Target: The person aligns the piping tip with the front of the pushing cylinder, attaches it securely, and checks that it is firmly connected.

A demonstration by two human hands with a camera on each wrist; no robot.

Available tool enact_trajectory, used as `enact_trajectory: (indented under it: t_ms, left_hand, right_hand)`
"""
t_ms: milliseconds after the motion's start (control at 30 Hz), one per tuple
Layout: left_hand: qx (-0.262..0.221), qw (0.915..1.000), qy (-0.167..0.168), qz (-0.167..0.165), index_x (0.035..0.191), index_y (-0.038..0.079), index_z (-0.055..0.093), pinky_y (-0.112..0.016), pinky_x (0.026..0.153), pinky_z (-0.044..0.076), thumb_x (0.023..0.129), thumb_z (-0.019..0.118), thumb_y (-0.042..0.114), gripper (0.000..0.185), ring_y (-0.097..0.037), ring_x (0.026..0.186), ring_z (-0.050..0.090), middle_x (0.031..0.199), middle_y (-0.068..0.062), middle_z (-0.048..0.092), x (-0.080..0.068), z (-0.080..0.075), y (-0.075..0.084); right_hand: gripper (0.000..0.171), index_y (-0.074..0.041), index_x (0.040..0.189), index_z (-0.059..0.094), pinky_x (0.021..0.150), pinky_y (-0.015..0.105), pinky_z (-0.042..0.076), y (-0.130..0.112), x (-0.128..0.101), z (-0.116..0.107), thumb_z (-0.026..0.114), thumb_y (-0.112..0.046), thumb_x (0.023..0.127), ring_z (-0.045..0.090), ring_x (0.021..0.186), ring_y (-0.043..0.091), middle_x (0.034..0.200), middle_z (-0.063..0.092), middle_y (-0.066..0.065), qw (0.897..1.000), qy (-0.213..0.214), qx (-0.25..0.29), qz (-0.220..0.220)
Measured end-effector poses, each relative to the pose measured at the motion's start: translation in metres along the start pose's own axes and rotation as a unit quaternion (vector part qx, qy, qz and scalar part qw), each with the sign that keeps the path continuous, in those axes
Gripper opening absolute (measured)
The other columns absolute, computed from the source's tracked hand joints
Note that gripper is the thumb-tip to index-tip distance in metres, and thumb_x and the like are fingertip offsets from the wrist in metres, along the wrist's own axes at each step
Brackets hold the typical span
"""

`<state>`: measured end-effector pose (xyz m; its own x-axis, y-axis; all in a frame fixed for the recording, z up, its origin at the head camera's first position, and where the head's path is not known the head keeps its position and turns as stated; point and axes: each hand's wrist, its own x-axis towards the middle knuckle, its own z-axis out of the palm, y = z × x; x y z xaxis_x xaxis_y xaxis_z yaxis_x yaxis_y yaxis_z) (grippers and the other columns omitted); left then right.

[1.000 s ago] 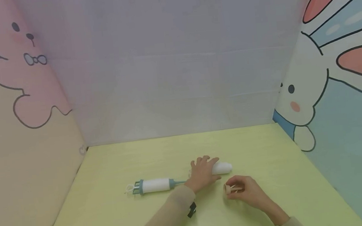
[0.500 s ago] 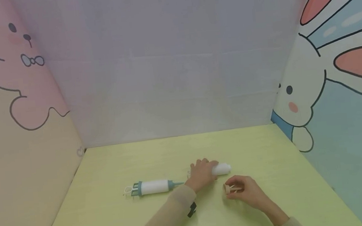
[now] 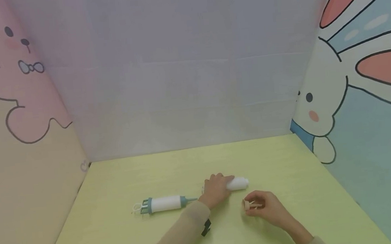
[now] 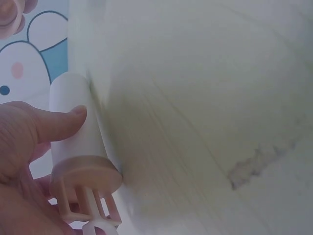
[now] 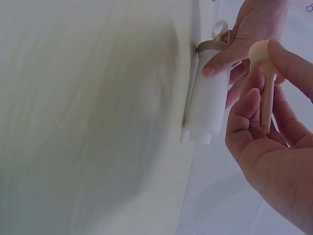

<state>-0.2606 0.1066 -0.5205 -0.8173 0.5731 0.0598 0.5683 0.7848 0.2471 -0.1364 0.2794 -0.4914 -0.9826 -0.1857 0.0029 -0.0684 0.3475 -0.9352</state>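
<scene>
Using the white tube with the tan collar as the landmark here. Well off to its left on the pale yellow-green desk [image 3: 122, 237] lies a second syringe-looking thing, a white barrel with blue-grey ends [image 3: 165, 203], on its side, smooth plastic, with a loop handle at its far left end and a thin blue tip pointing toward the left hand; can't tell if anything's inside.

The left hand [image 3: 216, 189] has its grip curled round the white tube [image 3: 237, 183], thumb lying along the side in the left wrist view. The tube is a smooth matte cylinder lying flat on the desk, with a round tan collar [image 4: 87, 177] and little prongs at the end nearest the wrist, and a stepped-down narrower end poking out past the fingers [image 5: 218, 59]. Nothing visible inside it.

Just right of the tube and nearer the person, the right hand [image 3: 266, 207] pinches a small tan plunger [image 5: 264, 83] between loosely curled fingers: a thin stick with a rounded disc head, same tan plastic as the collar. It's held close beside the tube but not touching it
</scene>
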Motion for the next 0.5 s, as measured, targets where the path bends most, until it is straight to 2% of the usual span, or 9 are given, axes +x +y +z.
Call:
enact_trajectory:
  t_ms: [267, 500]
  left_hand:
    - [-0.014, 0.9995, 0.027, 0.008, 0.128, 0.035, 0.057, -0.035, 0.064, 0.04, 0.076, 0.07, 0.026, 0.054, -0.02, 0.085, 0.053, 0.103, -0.002, 0.063, -0.004, -0.009, -0.002]
    - [0.016, 0.9984, 0.051, 0.015, 0.128, 0.036, 0.056, -0.037, 0.069, 0.043, 0.079, 0.07, 0.028, 0.052, -0.02, 0.088, 0.053, 0.105, 0.0, 0.062, -0.015, -0.027, 0.0]
  right_hand:
    - [0.037, 0.004, 0.104, 0.062, 0.073, 0.024, 0.054, 0.001, 0.0, -0.002, 0.078, -0.013, 0.075, 0.067, 0.089, 0.023, 0.106, 0.064, 0.022, 1.0, 0.008, -0.009, -0.006]
    - [0.036, 0.004, 0.104, 0.063, 0.072, 0.024, 0.054, 0.0, -0.001, -0.007, 0.077, -0.013, 0.075, 0.068, 0.087, 0.019, 0.104, 0.065, 0.021, 0.999, 0.032, -0.018, -0.02]
